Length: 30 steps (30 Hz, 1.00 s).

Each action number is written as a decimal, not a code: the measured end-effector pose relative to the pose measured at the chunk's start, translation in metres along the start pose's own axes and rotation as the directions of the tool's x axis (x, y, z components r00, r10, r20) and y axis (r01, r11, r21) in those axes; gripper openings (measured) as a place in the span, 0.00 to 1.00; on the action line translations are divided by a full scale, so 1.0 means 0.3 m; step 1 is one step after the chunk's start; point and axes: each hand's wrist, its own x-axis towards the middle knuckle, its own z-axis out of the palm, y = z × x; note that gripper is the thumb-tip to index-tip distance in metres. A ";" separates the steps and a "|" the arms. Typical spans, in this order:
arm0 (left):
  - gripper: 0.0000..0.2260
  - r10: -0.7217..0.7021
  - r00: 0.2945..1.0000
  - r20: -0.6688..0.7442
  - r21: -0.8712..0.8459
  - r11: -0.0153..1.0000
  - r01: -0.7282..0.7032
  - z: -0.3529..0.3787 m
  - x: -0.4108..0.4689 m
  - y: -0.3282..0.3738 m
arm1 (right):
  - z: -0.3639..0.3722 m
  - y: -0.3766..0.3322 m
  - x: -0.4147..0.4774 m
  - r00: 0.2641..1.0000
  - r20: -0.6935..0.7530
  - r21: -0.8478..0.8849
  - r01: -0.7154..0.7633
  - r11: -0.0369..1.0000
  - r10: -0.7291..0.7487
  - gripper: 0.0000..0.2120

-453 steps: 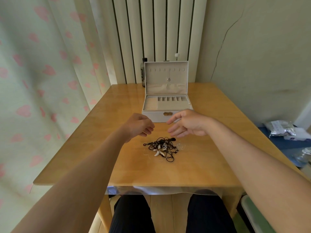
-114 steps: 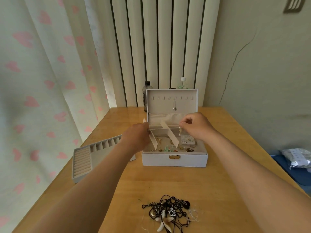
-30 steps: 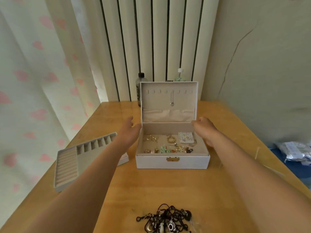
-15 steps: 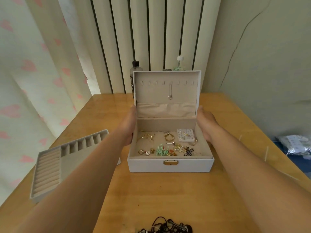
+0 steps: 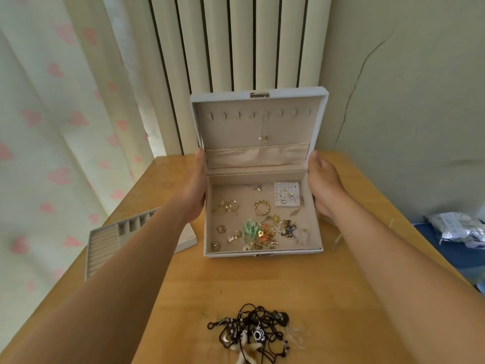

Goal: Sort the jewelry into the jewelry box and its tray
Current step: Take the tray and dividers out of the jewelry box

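The white jewelry box (image 5: 262, 254) is open on the wooden table, its lid upright with one pendant (image 5: 263, 139) hanging inside. My left hand (image 5: 194, 193) holds its left side and my right hand (image 5: 324, 187) its right side, thumbs along the rim and fingers hidden. Loose pieces lie in the bottom: a gold ring-shaped piece (image 5: 261, 207), an earring card (image 5: 286, 194), a green item (image 5: 250, 229) and several small charms. The removed tray (image 5: 105, 240) sits to the left, partly under my left forearm. A tangle of black cord necklaces (image 5: 252, 334) lies near me.
Thin clear divider strips (image 5: 338, 237) lie on the table right of the box. A plastic bag (image 5: 456, 229) rests on a blue surface beyond the right edge. A curtain hangs left, a ribbed radiator and cracked wall stand behind.
Both hands have closed in on the box sides, and the box now looks raised and tipped toward me, covering the bottles behind it. The divider strips had been taken out earlier.
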 end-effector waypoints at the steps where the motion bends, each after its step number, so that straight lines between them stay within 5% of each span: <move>1: 0.51 0.011 1.000 0.004 -0.004 1.000 -0.011 -0.007 -0.017 0.002 | -0.009 0.001 -0.010 1.000 0.004 0.017 0.010 1.000 -0.010 0.36; 9: 0.43 0.094 0.995 0.038 -0.072 0.993 -0.091 -0.003 -0.176 0.014 | -0.070 0.059 -0.011 0.997 0.075 0.039 0.011 0.999 -0.014 0.50; 12: 0.36 0.112 0.993 0.040 -0.086 0.990 -0.108 0.006 -0.209 0.018 | -0.077 0.010 -0.086 0.997 0.072 0.017 0.005 1.000 -0.006 0.46; 15: 0.34 0.132 0.991 0.031 -0.076 0.989 -0.130 0.016 -0.214 0.011 | -0.074 -0.075 -0.205 0.995 0.031 -0.173 0.101 0.980 -0.097 0.26; 18: 0.33 0.139 0.990 0.031 -0.074 0.988 -0.136 0.018 -0.208 0.007 | -0.087 -0.078 -0.291 0.906 -0.110 -0.564 0.281 0.776 -0.408 0.12; 20: 0.33 0.144 0.989 0.029 -0.079 0.987 -0.141 0.017 -0.200 0.002 | -0.078 -0.062 -0.330 0.836 0.042 -0.747 0.389 0.538 -0.547 0.07; 24: 0.40 0.129 0.991 0.043 -0.055 0.990 -0.127 0.006 -0.178 -0.007 | -0.024 -0.053 -0.352 0.865 0.364 -0.892 0.430 0.138 -0.346 0.18; 30: 0.43 0.135 0.989 0.053 -0.039 0.990 -0.133 -0.001 -0.170 -0.017 | 0.056 -0.103 -0.334 0.909 0.404 -0.915 0.400 -0.059 -0.103 0.18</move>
